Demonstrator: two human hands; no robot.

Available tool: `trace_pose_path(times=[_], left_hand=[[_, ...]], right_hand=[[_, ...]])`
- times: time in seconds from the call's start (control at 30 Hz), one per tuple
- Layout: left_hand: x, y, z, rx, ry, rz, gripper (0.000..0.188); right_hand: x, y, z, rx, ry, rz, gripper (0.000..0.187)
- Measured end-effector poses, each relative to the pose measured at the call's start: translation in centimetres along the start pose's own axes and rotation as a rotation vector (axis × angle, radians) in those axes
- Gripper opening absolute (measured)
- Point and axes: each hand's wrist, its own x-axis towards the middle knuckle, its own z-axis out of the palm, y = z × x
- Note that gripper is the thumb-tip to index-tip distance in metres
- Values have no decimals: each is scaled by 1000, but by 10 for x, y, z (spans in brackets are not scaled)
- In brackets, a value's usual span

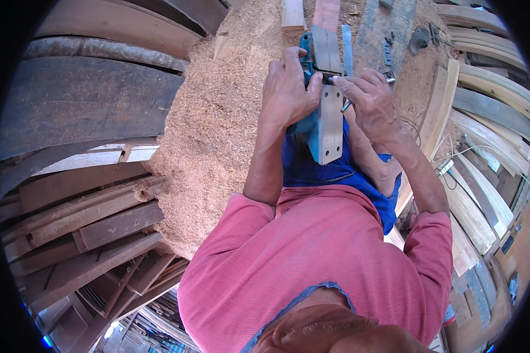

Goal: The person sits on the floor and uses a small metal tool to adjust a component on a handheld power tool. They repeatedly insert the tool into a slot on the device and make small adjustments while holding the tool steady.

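Observation:
Upside down over my lap lies a teal electric planer (pixel 331 132), its two flat metal sole plates facing up with the dark cutter slot between them. My left hand (pixel 288 91) grips the planer's side, with the thumb at the slot. Over the slot's other end, the fingers of my right hand (pixel 368 100) are closed around a slim metal tool (pixel 346 106), which looks like a small wrench; its kind is not clear. The cutter is mostly hidden by my fingers.
Wood shavings (pixel 209 141) cover the floor. Dark boards (pixel 94 100) are stacked at the left, paler planks (pixel 483 88) at the right. Small metal parts (pixel 387 53) lie on a board ahead. A thin cable (pixel 483 147) runs across the right-hand wood.

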Motion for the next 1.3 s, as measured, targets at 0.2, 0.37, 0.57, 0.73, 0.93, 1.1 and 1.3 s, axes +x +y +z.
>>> trace_pose_path(times=[0.2,0.37,0.57,0.73,0.93,1.1,1.3], left_hand=[[-5,9,2,58,-28,-31,63],[-9,10,1,49,1,-28,64],[-4,5,1,-2,12,16,64],[-2,-20,0,-147,4,-15,64],[8,-45,-2,-284,-78,-54,65],[6,-51,1,-268,-81,-5,65],[1,-46,2,-311,-59,-12,65]], right_hand=[[8,-15,9,220,-173,504,13],[10,-20,23,300,-95,709,14],[2,-17,24,410,-19,637,16],[-22,-23,9,237,71,654,23],[-46,-19,14,238,36,722,27],[-77,15,30,177,19,730,24],[-122,70,64,-94,-212,870,26]])
